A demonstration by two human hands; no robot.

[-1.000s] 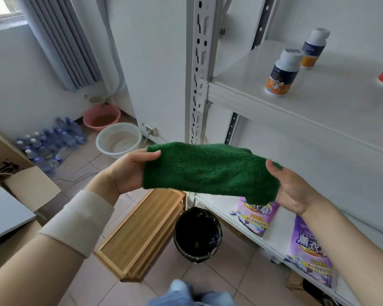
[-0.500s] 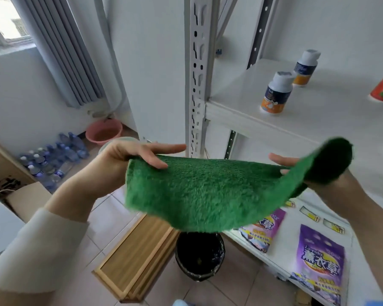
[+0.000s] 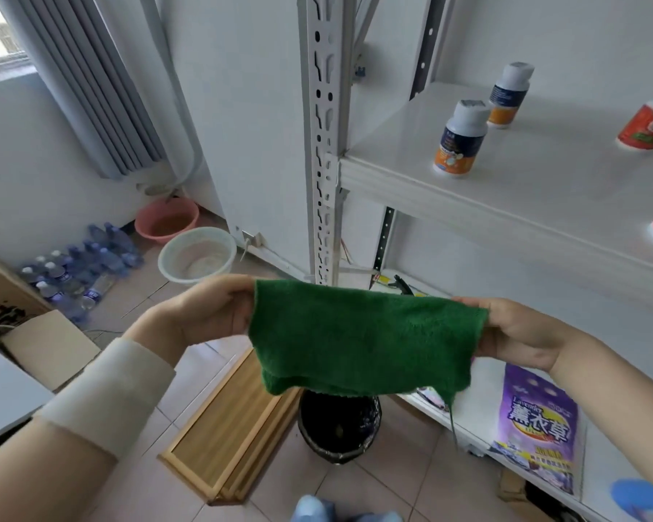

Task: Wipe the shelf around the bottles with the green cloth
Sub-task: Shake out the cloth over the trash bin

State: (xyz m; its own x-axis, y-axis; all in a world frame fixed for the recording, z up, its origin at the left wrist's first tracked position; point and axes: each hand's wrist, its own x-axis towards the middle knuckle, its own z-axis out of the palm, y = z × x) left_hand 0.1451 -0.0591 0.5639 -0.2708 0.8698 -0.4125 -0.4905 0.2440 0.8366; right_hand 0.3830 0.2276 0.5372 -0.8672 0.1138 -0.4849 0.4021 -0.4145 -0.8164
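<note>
Since half a second ago the green cloth (image 3: 362, 337) has dropped from its flipped-up right corner and now hangs as a doubled sheet, pulled taut between both hands in front of the rack. In the head view, the left hand (image 3: 208, 314) pinches the cloth's left edge with its fingers curled over it, and the right hand (image 3: 521, 333) pinches the right edge.

The cloth is in the air, well below the white shelf (image 3: 543, 182) and not touching it. On that shelf stand two white-capped bottles with blue and orange labels, the nearer bottle (image 3: 458, 139) by the front edge and the farther bottle (image 3: 509, 96) behind it. A red container (image 3: 647, 122) sits to their right. Below the cloth are a black bin (image 3: 338, 427) and a purple lavender pouch (image 3: 536, 420) on the lower shelf.
</note>
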